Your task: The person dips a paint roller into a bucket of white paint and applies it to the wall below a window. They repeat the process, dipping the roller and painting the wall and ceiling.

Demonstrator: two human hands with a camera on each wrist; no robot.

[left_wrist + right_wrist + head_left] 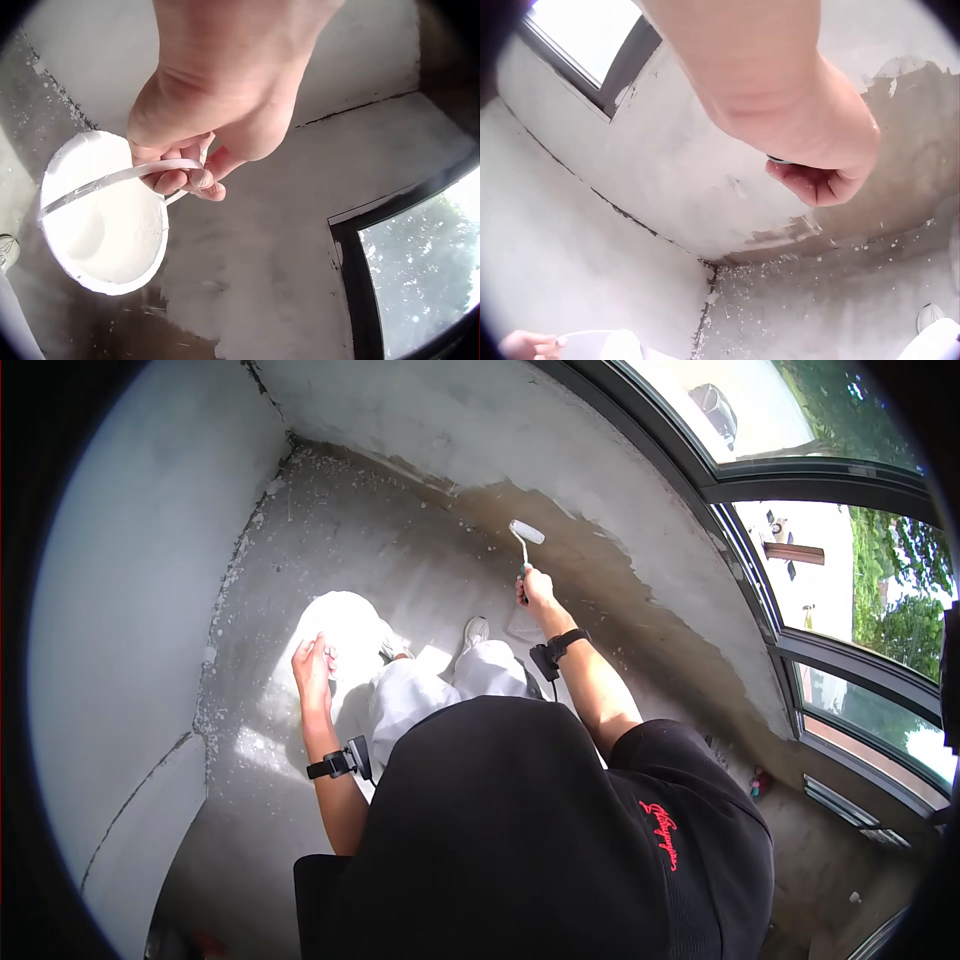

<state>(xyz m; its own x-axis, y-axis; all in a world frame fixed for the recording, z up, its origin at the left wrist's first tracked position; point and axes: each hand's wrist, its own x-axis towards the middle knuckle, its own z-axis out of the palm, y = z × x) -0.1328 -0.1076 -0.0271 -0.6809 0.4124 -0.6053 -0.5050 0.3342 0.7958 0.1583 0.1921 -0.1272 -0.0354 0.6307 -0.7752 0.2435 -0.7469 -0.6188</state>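
Note:
My left hand [314, 665] grips the thin white handle [112, 178] of a white bucket [112, 288], fingers curled round it. In the left wrist view the bucket hangs below the hand, with white paint-like liquid inside; in the head view it is washed out by sunlight. My right hand [537, 590] holds a small paint roller [527, 532] by its handle, its white sleeve up near the base of the wall under the window. The right wrist view shows the curled right fingers [821, 187], with most of the roller hidden behind the hand.
The low wall [640, 510] is white above, with a ragged brown unpainted band [610, 575] along its lower part. Dark-framed windows [790, 580] run along the right. A plain pale wall [130, 590] stands at left. White spatters dot the grey floor [330, 510].

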